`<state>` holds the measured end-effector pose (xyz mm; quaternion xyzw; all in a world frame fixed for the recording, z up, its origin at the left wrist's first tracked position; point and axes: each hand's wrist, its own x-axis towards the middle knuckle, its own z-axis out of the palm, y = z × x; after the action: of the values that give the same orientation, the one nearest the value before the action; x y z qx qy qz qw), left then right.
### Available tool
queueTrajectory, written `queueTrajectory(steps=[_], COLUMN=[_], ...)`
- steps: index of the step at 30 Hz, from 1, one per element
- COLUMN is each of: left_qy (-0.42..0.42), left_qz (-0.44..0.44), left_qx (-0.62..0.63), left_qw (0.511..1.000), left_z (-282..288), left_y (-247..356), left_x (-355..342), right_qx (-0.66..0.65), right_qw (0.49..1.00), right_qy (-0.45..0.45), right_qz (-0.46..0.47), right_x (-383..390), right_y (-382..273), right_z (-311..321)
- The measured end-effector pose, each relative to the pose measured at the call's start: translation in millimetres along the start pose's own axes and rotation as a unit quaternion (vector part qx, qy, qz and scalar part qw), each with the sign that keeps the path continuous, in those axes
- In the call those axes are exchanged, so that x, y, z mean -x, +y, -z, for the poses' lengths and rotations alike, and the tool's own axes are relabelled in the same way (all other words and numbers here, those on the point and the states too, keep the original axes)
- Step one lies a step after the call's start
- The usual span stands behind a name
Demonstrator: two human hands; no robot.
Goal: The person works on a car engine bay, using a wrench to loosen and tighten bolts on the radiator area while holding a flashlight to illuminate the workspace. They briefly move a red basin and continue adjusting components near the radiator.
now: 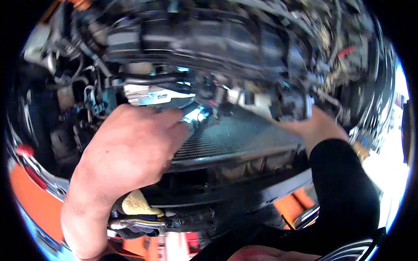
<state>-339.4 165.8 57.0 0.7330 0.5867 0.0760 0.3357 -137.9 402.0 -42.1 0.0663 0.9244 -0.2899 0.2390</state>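
In the open front of a vehicle, my left hand [130, 145] reaches in over the radiator [230, 135] with its fingers curled closed. At its fingertips shines a bluish-white light, which looks like a small flashlight [198, 115], mostly covered by the hand. Its glow falls on the radiator's fins. Farther right, my right hand [320, 124] is against a black boxy part [291, 103], thumb stretched along its lower side. The part hides the other fingers, and motion blurs its details.
A broad black pipe or cover [204, 43] spans the engine bay beyond my hands. Hoses and cables crowd the left side. A yellow cloth [140, 203] and a shiny metal tool handle [137, 223] lie at the near edge. Orange body panel [35, 191] shows at left.
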Motion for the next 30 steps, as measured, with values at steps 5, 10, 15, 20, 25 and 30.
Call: queueTrajectory(steps=[5, 10, 15, 20, 25, 30], left_qy=[0.053, 0.072, 0.065, 0.075, 0.079, 0.064], left_qz=[-0.063, -0.062, -0.043, -0.043, -0.04, -0.03], left_qx=[0.014, 0.029, 0.02, 0.023, 0.026, 0.025], left_qw=[0.997, 0.995, 0.997, 0.996, 0.996, 0.997], left_z=[-5, -11, -7, -12, -15, -11], left_y=[-15, -19, -16, -14, -13, -15], left_x=[6, 10, 12, 7, 10, 10], right_qx=[0.036, 0.097, 0.135, 0.14, 0.138, 0.138], right_qw=[0.989, 0.979, 0.975, 0.976, 0.977, 0.978], right_qy=[0.137, 0.14, 0.117, 0.105, 0.1, 0.102], right_qz=[0.051, 0.108, 0.132, 0.127, 0.124, 0.12], right_x=[-69, -147, -178, -179, -176, -170], right_y=[2, 6, 6, 7, 5, 6], right_z=[10, -15, -27, -32, -37, -40])
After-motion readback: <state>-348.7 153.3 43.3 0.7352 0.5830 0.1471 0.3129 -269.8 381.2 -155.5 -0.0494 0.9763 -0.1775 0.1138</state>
